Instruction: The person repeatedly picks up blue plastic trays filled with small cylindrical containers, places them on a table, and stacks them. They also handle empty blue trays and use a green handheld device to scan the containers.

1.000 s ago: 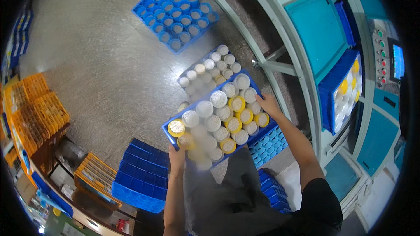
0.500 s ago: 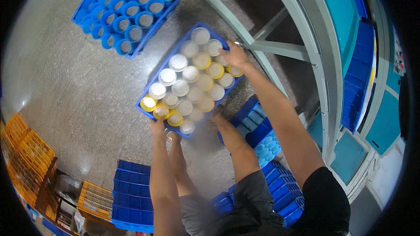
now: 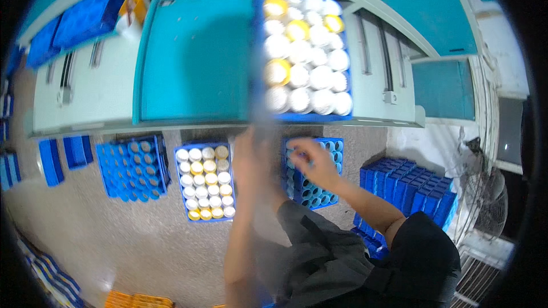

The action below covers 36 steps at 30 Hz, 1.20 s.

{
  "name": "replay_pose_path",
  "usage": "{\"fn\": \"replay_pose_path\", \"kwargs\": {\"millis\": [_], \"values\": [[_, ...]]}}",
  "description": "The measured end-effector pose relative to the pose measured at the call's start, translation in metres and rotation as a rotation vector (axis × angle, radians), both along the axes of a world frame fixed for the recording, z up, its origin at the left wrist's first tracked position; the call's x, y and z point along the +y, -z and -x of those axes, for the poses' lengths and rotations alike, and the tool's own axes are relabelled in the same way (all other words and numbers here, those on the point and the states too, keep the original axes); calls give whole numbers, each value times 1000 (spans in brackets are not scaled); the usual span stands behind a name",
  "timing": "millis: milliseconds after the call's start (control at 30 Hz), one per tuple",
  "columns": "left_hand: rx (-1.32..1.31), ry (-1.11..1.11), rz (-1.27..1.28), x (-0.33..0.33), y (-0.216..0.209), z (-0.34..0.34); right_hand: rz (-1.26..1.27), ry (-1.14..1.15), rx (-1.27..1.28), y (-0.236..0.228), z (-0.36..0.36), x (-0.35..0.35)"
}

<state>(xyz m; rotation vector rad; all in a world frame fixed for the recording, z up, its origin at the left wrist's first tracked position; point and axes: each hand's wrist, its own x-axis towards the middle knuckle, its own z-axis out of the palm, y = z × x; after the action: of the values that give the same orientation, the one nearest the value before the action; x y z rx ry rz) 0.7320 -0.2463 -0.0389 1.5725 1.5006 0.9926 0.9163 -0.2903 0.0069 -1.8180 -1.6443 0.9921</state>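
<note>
My left hand (image 3: 251, 147) hangs just in front of the pale machine's front edge, smeared by motion, so its fingers do not show clearly. To its right, my right hand (image 3: 315, 162) is held over a blue crate of light-blue cups (image 3: 325, 199) on the floor. Its fingers are loosely bent and apart, with nothing seen in them. Beyond both hands, a blue crate (image 3: 311, 118) packed with white and yellow round cups rests on the machine. A similar filled crate (image 3: 212, 219) lies on the floor, left of my left arm.
A teal panel (image 3: 197, 63) covers the machine left of the upper crate. Blue cups in a crate (image 3: 134, 168) stand on the floor at left, and stacked blue crates (image 3: 405, 185) at right. Behind those is a fan (image 3: 485, 202). Orange crates (image 3: 137, 299) show at the lower edge.
Both hands have left the floor crate of white and yellow cups, which they gripped at its ends. The view has swung round to face the machine and the crate on it.
</note>
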Motion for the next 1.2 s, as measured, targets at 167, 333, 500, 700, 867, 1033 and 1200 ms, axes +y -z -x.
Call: {"fn": "replay_pose_path", "kwargs": {"millis": [167, 333, 500, 700, 867, 1033, 1200], "values": [[339, 261, -191, 127, -72, -117, -151, 205, -187, -46, -106, 99], [645, 427, 103, 150, -73, -153, -5, 131, -245, -23, -128, 137], [456, 305, 318, 158, -70, -165, 74, 239, -259, -15, -120, 147], [537, 354, 78, 153, -45, -166, 17, 260, -326, 0, -110, 157], [253, 229, 44, 143, -40, -155, -36, 212, -326, -10, -112, 148], [136, 62, -179, 95, -107, -135, -239, 192, -406, -92, -84, 100], [23, 35, -208, -11, -169, -61, -220, 243, -563, -166, -8, 2]]}}
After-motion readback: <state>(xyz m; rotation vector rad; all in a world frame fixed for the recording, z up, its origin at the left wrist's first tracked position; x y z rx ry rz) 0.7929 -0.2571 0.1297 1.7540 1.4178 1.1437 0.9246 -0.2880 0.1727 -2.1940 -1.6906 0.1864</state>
